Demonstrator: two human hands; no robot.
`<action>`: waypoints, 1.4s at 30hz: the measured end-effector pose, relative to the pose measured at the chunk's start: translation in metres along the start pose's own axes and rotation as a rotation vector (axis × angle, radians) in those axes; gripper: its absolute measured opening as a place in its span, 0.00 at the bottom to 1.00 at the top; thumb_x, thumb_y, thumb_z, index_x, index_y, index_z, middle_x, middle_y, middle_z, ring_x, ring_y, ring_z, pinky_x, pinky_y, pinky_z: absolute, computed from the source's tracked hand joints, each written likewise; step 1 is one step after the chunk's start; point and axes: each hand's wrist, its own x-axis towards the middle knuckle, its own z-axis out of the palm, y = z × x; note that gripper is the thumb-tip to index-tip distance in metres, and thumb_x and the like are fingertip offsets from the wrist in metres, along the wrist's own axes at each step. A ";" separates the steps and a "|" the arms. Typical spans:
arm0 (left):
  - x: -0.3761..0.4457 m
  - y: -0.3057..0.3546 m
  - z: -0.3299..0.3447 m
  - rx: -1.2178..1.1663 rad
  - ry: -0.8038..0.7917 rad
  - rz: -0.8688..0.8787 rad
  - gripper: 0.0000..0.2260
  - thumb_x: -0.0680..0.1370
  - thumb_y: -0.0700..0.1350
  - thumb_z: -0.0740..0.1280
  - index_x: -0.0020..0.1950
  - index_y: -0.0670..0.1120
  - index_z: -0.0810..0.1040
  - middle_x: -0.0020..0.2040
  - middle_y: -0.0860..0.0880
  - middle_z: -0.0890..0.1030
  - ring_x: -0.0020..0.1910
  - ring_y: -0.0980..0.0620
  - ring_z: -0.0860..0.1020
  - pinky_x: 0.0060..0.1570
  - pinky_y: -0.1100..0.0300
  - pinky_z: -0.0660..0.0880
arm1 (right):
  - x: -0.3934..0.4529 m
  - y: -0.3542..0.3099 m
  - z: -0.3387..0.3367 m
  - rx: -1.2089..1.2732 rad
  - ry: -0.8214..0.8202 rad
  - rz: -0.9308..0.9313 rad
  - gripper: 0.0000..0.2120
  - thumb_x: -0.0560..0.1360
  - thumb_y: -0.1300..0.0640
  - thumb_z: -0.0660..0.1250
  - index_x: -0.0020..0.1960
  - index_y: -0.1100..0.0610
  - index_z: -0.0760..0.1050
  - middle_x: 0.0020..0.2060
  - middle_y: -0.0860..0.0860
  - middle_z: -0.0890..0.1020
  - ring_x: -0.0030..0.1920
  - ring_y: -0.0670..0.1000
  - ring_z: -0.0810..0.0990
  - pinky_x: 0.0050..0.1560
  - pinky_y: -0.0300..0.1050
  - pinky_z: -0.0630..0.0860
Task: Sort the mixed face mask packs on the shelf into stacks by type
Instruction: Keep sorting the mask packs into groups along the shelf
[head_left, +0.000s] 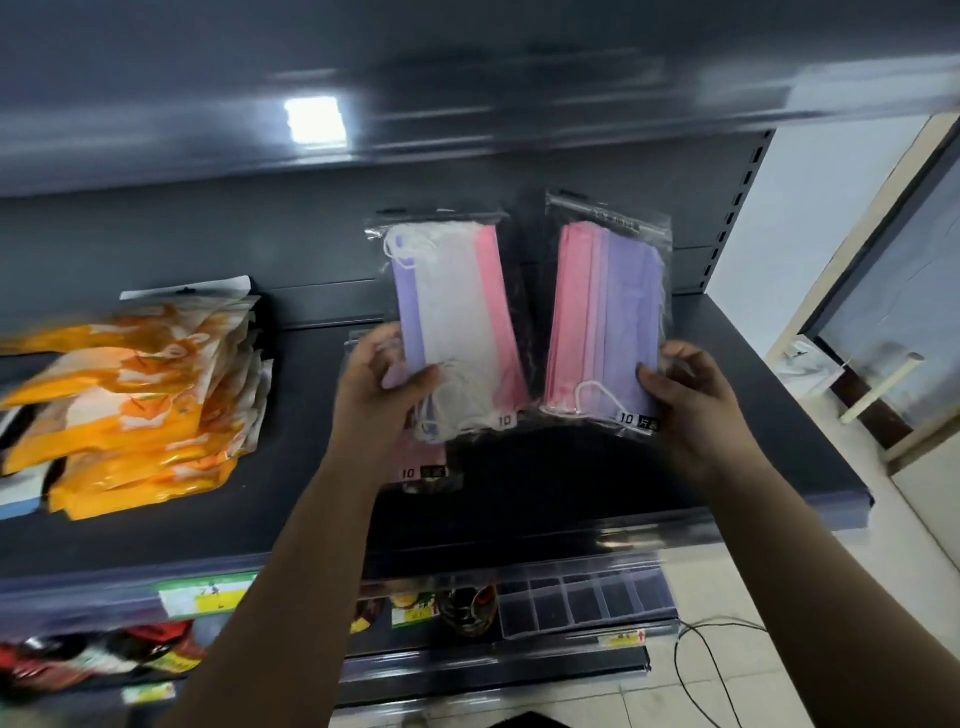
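Hands (395, 384) w/ packs (452, 317) over shelf (571, 467)

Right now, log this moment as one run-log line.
left hand: holds pastel pack | right hand: holds pink-purple pack | both raised above shelf | orange packs: stacked at left

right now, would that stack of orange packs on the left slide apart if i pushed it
Probably. The orange packs already sit fanned and uneven, so the stack looks loose. Their glossy film likely slips pack over pack. They look thin and light, so the top ones would likely shift first.
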 end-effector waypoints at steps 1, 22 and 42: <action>0.000 0.001 -0.010 -0.004 0.010 0.003 0.20 0.68 0.32 0.72 0.50 0.53 0.75 0.44 0.57 0.83 0.43 0.57 0.80 0.44 0.59 0.77 | -0.001 0.004 0.006 0.009 -0.017 0.000 0.35 0.41 0.49 0.84 0.43 0.53 0.73 0.40 0.50 0.81 0.43 0.51 0.84 0.41 0.48 0.83; -0.008 -0.009 -0.105 0.426 0.008 -0.350 0.08 0.78 0.47 0.64 0.53 0.47 0.79 0.51 0.48 0.80 0.55 0.48 0.75 0.54 0.59 0.68 | -0.025 0.094 0.139 -0.759 0.031 0.024 0.26 0.72 0.65 0.68 0.68 0.62 0.64 0.53 0.51 0.77 0.51 0.51 0.75 0.48 0.45 0.71; 0.001 0.004 -0.097 0.322 -0.268 -0.068 0.45 0.66 0.38 0.77 0.76 0.52 0.55 0.68 0.54 0.69 0.66 0.55 0.68 0.58 0.63 0.70 | -0.029 0.086 0.156 -0.578 -0.021 0.011 0.28 0.62 0.67 0.75 0.57 0.57 0.67 0.48 0.57 0.80 0.47 0.56 0.81 0.43 0.52 0.80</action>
